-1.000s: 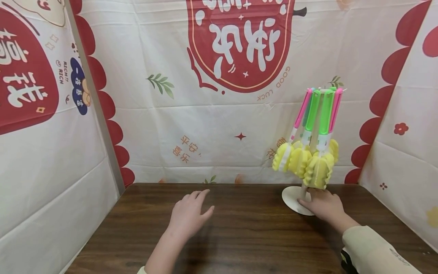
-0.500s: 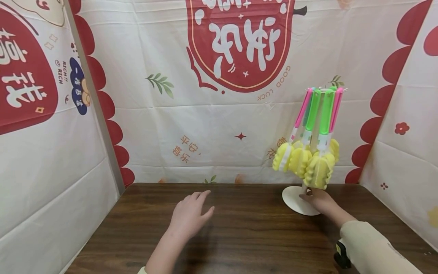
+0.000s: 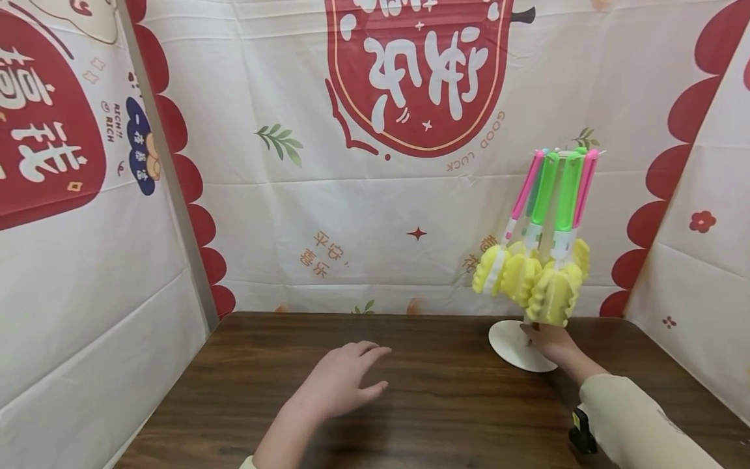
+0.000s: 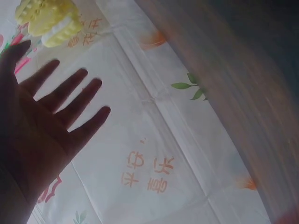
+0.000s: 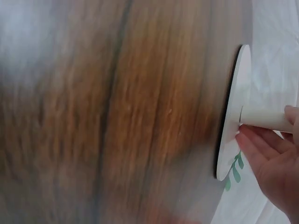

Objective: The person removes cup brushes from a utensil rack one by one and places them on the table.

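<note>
A white stand [image 3: 510, 352] with a round base is at the right rear of the table. Several sponge cup brushes [image 3: 553, 293] hang from its top, their handles pink, green and bluish, their heads yellow. Low down, my right hand [image 3: 556, 345] grips the stand's pole; the right wrist view shows the thumb and fingers around the white pole [image 5: 264, 118] just by the base. Over the table's middle my left hand [image 3: 342, 381] is held with fingers extended and spread, holding nothing. Yellow brush heads [image 4: 49, 21] show beyond it in the left wrist view.
The dark wooden table [image 3: 422, 404] ends at a printed white cloth [image 3: 363, 215] behind it. Similar cloth hangs on the left and right sides. A black device [image 3: 582, 431] sits at the right wrist.
My right hand has closed in on the pole, its thumb coming around it. My left hand has shifted slightly right and nearer. The head view has turned a little left.
</note>
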A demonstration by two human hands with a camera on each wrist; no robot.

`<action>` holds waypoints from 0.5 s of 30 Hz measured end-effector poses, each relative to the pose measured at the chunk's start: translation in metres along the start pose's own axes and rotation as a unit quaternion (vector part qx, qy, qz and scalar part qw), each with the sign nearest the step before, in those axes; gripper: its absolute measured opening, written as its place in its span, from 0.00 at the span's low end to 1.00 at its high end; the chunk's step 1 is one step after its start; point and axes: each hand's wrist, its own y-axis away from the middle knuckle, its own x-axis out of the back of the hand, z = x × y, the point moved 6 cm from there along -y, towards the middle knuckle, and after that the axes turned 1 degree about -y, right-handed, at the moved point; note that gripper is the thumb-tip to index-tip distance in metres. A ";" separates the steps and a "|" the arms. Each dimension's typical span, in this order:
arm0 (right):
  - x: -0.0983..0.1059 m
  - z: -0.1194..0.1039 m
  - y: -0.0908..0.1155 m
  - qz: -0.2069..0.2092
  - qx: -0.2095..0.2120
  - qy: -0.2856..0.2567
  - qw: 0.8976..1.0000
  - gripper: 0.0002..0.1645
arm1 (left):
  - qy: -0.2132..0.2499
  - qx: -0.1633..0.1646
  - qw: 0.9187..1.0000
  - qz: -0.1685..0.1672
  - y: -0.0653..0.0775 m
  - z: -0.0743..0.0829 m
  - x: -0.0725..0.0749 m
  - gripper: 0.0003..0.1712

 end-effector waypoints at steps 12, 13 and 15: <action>-0.004 0.003 -0.004 0.014 0.065 0.032 0.997 0.29 | -0.015 -0.081 0.992 0.098 0.001 0.012 0.009 0.24; -0.004 0.003 -0.004 0.014 0.069 0.033 0.997 0.29 | -0.015 -0.087 0.990 0.114 0.001 0.013 0.010 0.23; -0.004 0.001 -0.004 0.017 0.081 0.031 0.996 0.29 | -0.016 -0.093 0.986 0.137 0.002 0.013 0.013 0.22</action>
